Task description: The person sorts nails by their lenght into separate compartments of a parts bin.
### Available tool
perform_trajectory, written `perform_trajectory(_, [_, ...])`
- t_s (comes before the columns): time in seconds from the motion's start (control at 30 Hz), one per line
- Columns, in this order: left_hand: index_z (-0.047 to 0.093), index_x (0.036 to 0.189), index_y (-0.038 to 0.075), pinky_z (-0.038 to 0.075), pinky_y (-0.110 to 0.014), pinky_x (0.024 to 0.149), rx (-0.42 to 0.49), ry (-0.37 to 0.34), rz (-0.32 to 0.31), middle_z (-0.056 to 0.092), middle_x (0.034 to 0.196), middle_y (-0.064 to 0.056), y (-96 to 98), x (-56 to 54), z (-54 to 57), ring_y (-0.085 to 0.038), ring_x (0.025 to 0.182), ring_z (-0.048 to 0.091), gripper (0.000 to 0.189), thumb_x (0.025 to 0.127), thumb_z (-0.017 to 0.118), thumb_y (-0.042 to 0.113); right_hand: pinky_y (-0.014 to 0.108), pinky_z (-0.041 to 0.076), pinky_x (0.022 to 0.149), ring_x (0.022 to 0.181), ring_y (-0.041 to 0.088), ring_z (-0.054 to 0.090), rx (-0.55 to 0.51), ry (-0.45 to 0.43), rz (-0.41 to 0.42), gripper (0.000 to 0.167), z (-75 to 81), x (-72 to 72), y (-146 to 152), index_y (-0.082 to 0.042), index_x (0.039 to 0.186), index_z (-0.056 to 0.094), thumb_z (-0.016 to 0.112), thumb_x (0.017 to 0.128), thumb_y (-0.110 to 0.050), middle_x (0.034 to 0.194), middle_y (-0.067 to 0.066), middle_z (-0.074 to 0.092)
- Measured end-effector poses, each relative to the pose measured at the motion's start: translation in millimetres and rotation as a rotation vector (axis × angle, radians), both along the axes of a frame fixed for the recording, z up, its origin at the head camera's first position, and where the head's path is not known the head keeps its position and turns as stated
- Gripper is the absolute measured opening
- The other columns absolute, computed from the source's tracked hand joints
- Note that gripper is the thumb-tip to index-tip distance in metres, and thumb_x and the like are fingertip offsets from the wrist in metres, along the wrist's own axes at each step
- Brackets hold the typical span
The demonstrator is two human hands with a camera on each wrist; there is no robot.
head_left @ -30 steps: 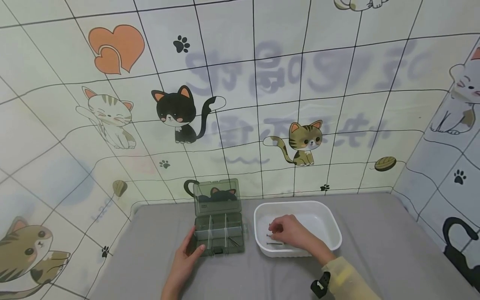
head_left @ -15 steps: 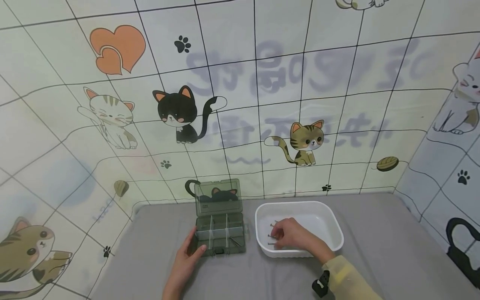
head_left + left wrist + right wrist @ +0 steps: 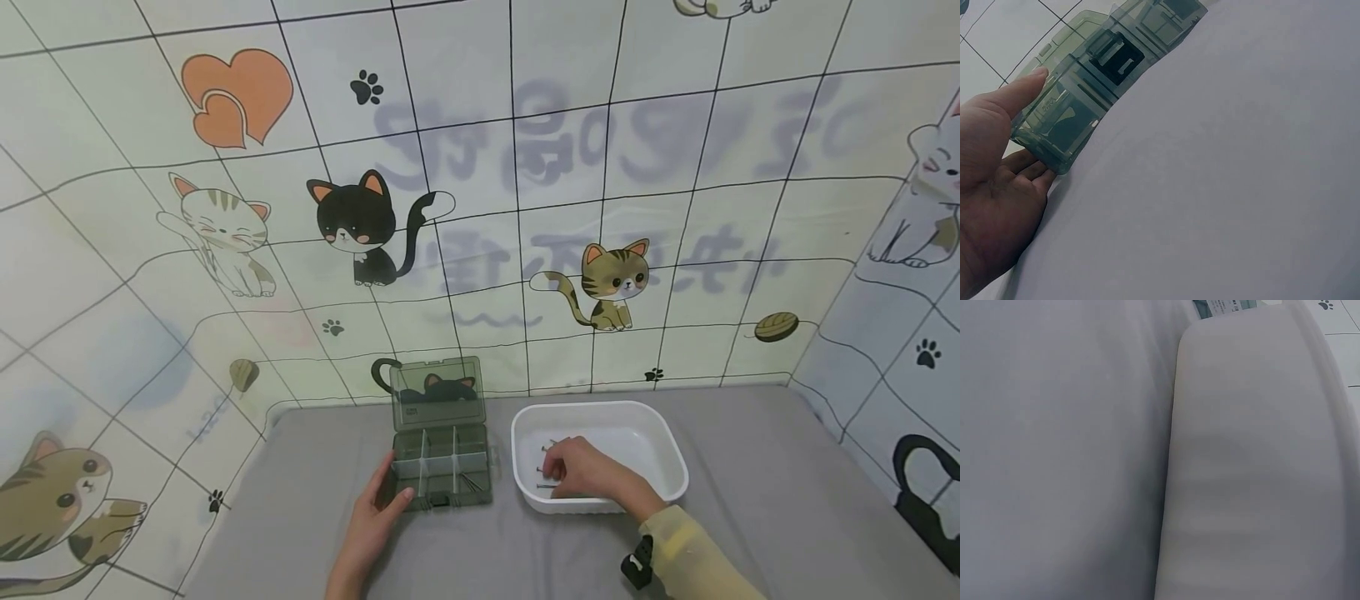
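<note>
A green see-through compartment box (image 3: 468, 498) stands with its lid (image 3: 435, 412) raised. My left hand (image 3: 375, 512) holds its front left corner, thumb on the front edge and fingers along the side, as the left wrist view also shows. Several thin dark pieces (image 3: 471, 482) lie in the front right compartment. To the right, my right hand (image 3: 588, 468) reaches into a white tray (image 3: 648, 437), fingers bent down at the end of a thin nail-like metal piece (image 3: 545, 486). Its fingertips are partly hidden; I cannot tell whether they pinch it. More such pieces (image 3: 539, 470) lie beside the fingers.
Grey cloth (image 3: 487, 554) covers the table. Behind it hangs a white sheet (image 3: 480, 208) printed with cats and grid lines. A black curved object (image 3: 926, 500) is at the right edge. The right wrist view shows mostly the tray's outer wall (image 3: 1254, 456).
My right hand has lowered its fingers toward the front of the tray, covering one end of the nearest metal piece. The left hand stays at the box corner.
</note>
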State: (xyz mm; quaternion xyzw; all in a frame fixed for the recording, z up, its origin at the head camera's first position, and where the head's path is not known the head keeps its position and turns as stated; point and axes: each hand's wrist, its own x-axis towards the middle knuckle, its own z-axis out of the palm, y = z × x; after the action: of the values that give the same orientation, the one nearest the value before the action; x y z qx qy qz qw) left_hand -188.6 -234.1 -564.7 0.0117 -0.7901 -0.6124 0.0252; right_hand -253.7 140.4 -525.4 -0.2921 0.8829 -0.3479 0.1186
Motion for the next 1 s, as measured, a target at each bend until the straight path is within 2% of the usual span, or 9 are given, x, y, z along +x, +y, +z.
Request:
perform_trajectory(0.3, [0.032,0.161,0.010,0.021,-0.046,0.121,-0.001,-0.004,-0.002,0.023,0.168,-0.014,0.0,0.1,0.0,-0.033,0.155,0.013,0.077,0.098,0.073,0.024,0.026,0.050,0.067,0.072,0.005,0.055,0.021,0.017,-0.007,0.020,1.0,-0.1,-0.2,-0.010,0.085,0.075,0.083,0.073,0.003,0.076,-0.009,0.064])
perform_trajectory(0.63, [0.032,0.162,0.013,0.020,-0.050,0.123,0.010,-0.027,0.000,0.023,0.168,-0.013,1.6,0.0,2.9,-0.034,0.156,0.011,0.077,0.098,0.073,0.025,0.024,0.052,0.067,0.073,0.002,0.058,0.108,0.144,0.060,0.015,6.2,-4.8,-2.0,-0.008,0.088,0.081,0.080,0.077,0.002,0.079,-0.006,0.072])
perform_trajectory(0.8, [0.032,0.162,0.013,0.020,-0.048,0.122,0.003,-0.017,0.000,0.023,0.168,-0.012,0.4,0.2,2.8,-0.032,0.156,0.012,0.076,0.098,0.073,0.024,0.026,0.053,0.069,0.074,0.004,0.059,0.138,0.112,0.041,0.014,5.8,-4.3,-3.5,-0.008,0.089,0.081,0.078,0.079,0.001,0.081,-0.002,0.073])
perform_trajectory(1.0, [0.032,0.162,0.011,0.019,-0.048,0.122,0.008,-0.019,-0.003,0.023,0.168,-0.013,1.2,0.8,1.8,-0.032,0.156,0.012,0.076,0.098,0.073,0.023,0.028,0.051,0.069,0.073,0.006,0.056,0.168,0.093,0.035,0.015,3.7,-4.4,-4.0,-0.012,0.085,0.078,0.077,0.077,0.000,0.078,-0.006,0.068])
